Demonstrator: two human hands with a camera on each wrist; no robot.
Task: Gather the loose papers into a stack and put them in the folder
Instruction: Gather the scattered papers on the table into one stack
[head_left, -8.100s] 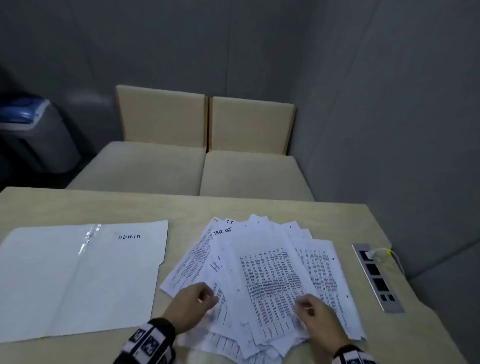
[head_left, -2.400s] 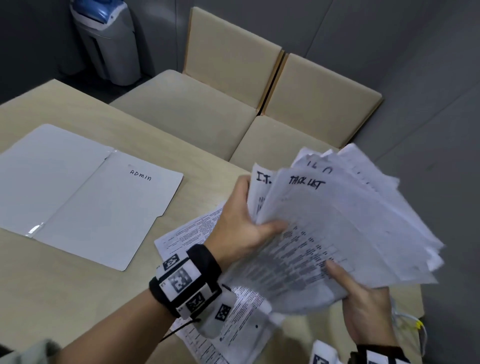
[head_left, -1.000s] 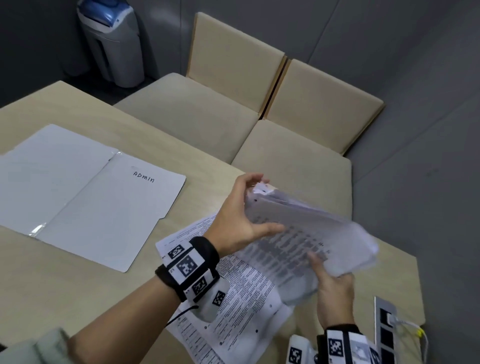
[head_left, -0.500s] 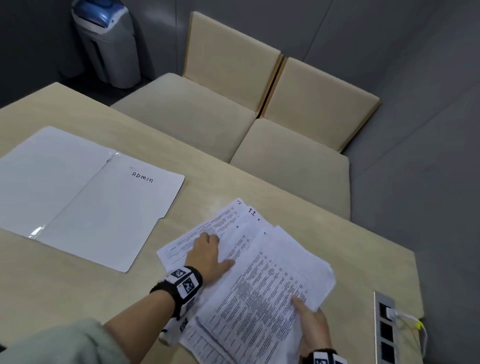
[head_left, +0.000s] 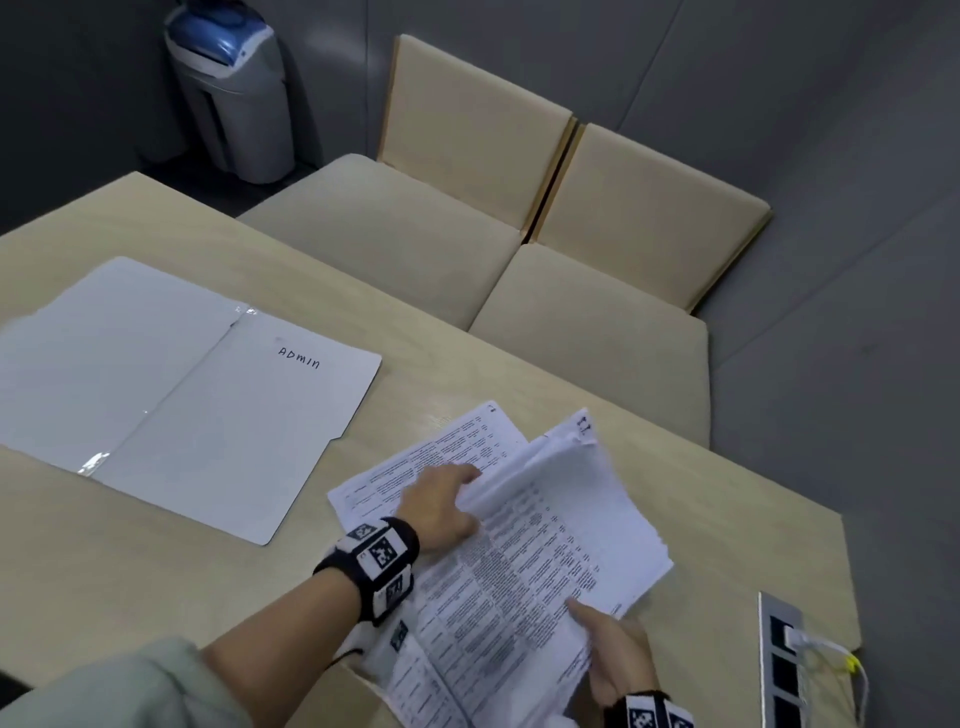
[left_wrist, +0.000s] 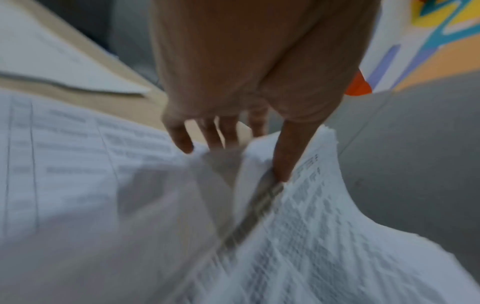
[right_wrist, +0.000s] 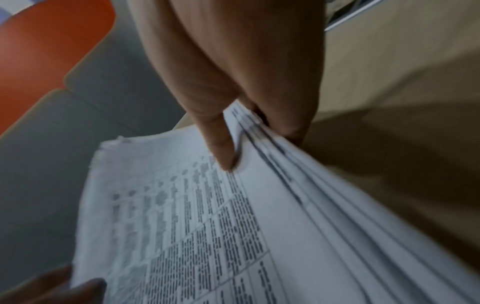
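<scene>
- Right hand (head_left: 618, 652) pinches the near right corner of the stack (head_left: 561, 525), thumb on top and fingers under, so the sheets stay bundled while they get squared.
- Left hand (head_left: 441, 506) curls its grip round the stack's left edge, thumb on the top page and fingers beneath, lifting that side so it bows up.
- A few loose sheets (head_left: 415, 467) lie flat on the surface (head_left: 156, 571) under the stack, not yet gathered in.
- The folder (head_left: 208, 410) lies open and flat at far left, well apart, ready to take the pile.
</scene>
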